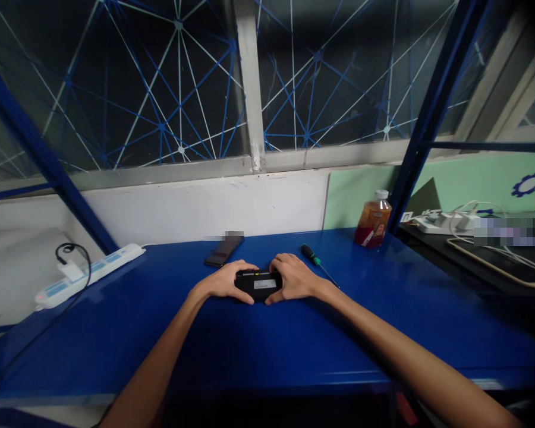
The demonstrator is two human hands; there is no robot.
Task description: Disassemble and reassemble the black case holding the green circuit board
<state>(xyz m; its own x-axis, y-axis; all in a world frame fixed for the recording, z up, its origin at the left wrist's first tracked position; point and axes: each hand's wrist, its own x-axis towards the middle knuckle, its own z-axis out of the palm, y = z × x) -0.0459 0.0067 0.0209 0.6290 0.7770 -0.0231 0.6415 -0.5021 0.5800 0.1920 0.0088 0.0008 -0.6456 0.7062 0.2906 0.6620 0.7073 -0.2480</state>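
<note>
Between my two hands is a small black device [245, 290] with a pale label on the face turned toward me and a small yellow mark near its top edge. My left hand [225, 280] grips its left end, thumb along the near side and fingers at the far side. The right end is held the same way by my right hand [294, 278]. What exact kind of device it is, I cannot make out. Just right of my right hand lies a screwdriver [312, 255] with a black and green handle. Behind my left hand rests a dark phone [224, 251].
The blue table [129, 333] runs up to a white wall. A white power strip [96, 276] with a plugged-in black cable lies at the left. At the back right stands a drink bottle [373, 220], beside a blue metal post [421, 137]. White cables [494, 249] cover a neighbouring dark surface.
</note>
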